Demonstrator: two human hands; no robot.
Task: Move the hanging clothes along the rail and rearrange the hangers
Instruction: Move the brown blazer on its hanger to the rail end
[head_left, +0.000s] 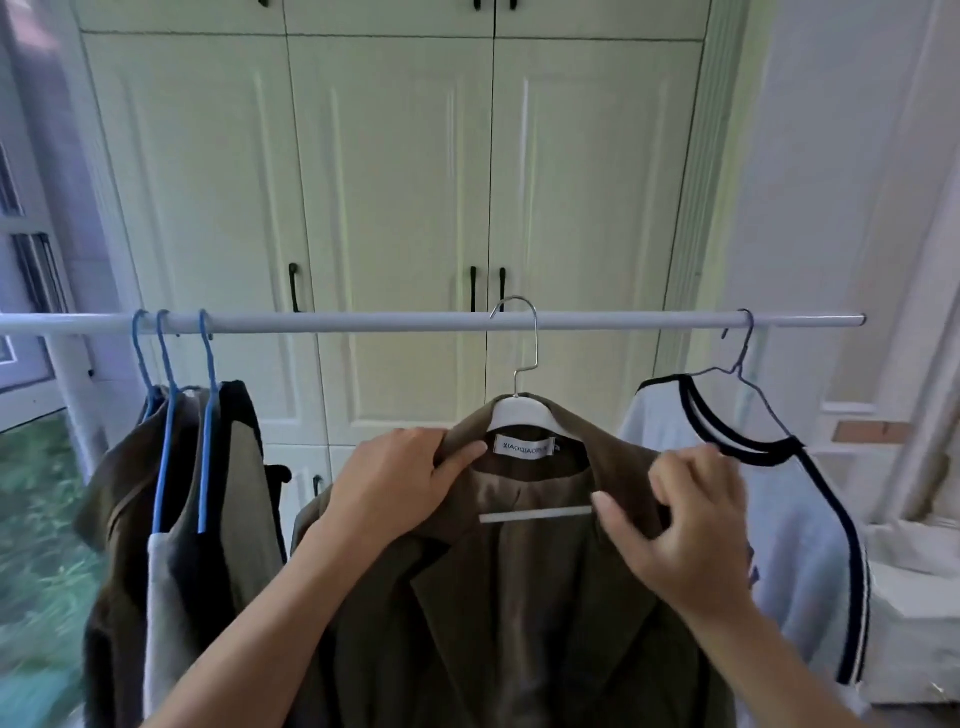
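Observation:
A white rail runs across the view. At its middle a brown jacket hangs on a white hanger whose metal hook sits over the rail. My left hand grips the jacket's left collar and shoulder. My right hand pinches the right collar and shoulder. At the left, three blue hangers carry dark and grey garments. At the right, a white top with dark trim hangs on a thin wire hanger.
A white wardrobe with black handles stands close behind the rail. A window and greenery lie to the left. White boxes sit low at the right. Bare stretches of rail lie on both sides of the jacket.

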